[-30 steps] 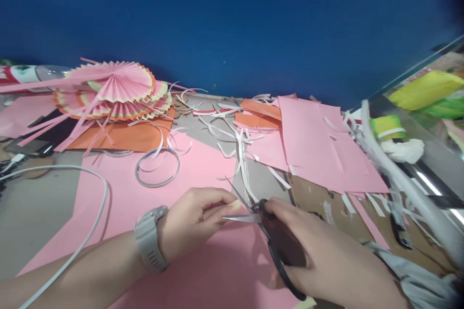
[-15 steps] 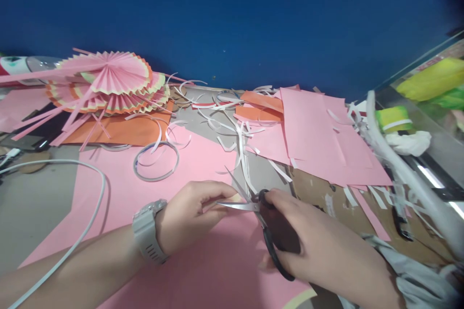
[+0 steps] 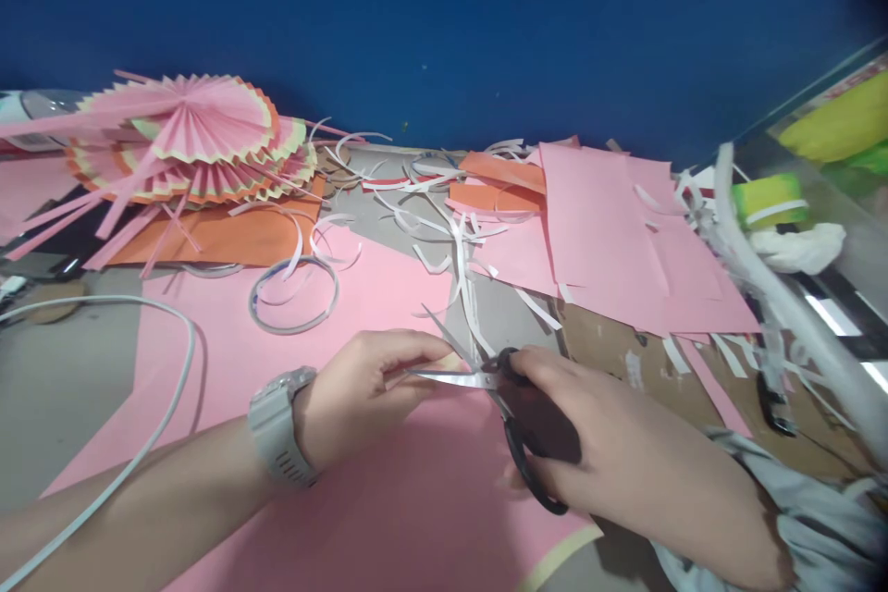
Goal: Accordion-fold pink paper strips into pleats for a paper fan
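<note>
My right hand (image 3: pixel 589 444) grips a pair of scissors (image 3: pixel 527 472) by their black handles, with thumb and fingers in the loops. The silver blades are spread apart and point left toward my left fingertips. My left hand (image 3: pixel 378 379), with a grey watch (image 3: pixel 281 425) on its wrist, pinches a small pale-yellow piece of paper (image 3: pixel 453 360); most of it is hidden by the fingers and blades. Beneath both hands lies a large pink paper sheet (image 3: pixel 388 518) with a pale-yellow edge at lower right.
Folded paper fans (image 3: pixel 208 125) lie at the back left on orange paper (image 3: pixel 222 236). Behind my left hand is a grey ring (image 3: pixel 258 310). White paper strips (image 3: pixel 462 268) are scattered mid-table. Pink sheets (image 3: pixel 597 231) cover cardboard (image 3: pixel 603 347) at right. A white cable (image 3: pixel 187 361) crosses my left forearm.
The view has shifted slightly, so the table things sit a little higher in the picture. The hands and the spread scissors keep almost the same pose.
</note>
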